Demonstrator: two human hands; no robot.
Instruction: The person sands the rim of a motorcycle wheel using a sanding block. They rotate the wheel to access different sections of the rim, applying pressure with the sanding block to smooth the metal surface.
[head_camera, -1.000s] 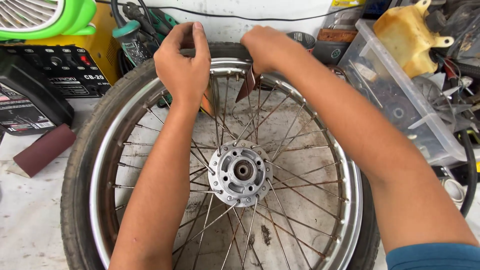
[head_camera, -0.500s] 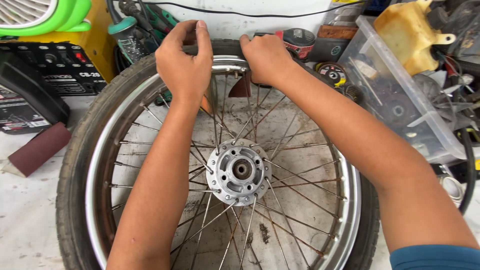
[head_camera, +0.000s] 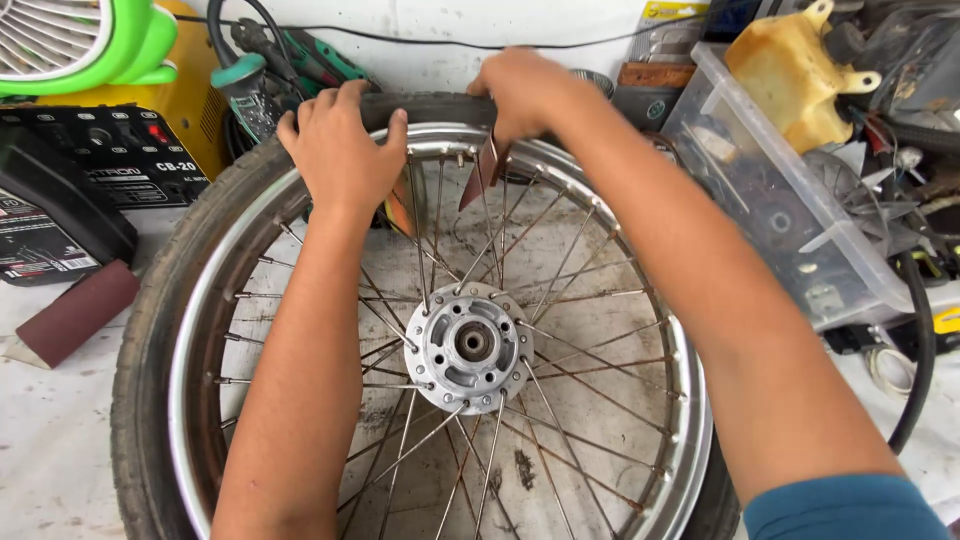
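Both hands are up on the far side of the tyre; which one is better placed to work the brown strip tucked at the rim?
Probably the right hand: it grips the tyre directly above the brown strip. The left hand presses the rim farther left.

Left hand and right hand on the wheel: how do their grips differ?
The left hand lies spread, palm down, over the tyre and rim, fingers apart. The right hand is bunched, pressing the tyre's far edge, beside a brown strip hanging through the spokes. Both grip the wheel's far side.
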